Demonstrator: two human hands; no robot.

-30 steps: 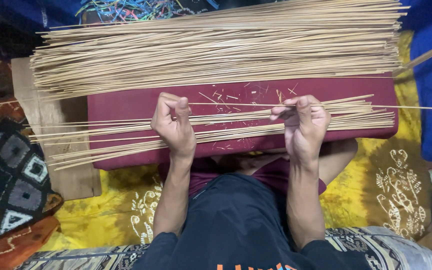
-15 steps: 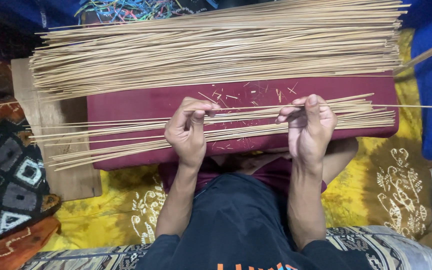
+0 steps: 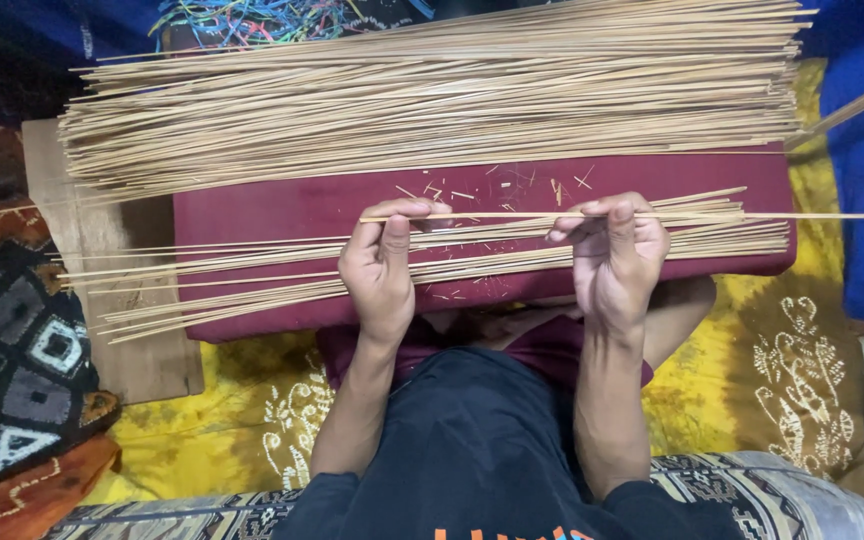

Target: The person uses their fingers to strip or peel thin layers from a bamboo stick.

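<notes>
Both hands pinched one thin stick: the left hand near its left end, the right hand farther along. It hung level over the maroon cushion, above a small stick bundle; a large stick pile covered the cushion's far edge.

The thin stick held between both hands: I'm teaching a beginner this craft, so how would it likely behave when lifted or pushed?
The thin stick is very slender and long, so it probably flexes and could snap if bent hard. The left hand and right hand pinch it lightly at fingers, suggesting it weighs little. Being thin and apparently round, it would likely roll on the maroon board.
</notes>
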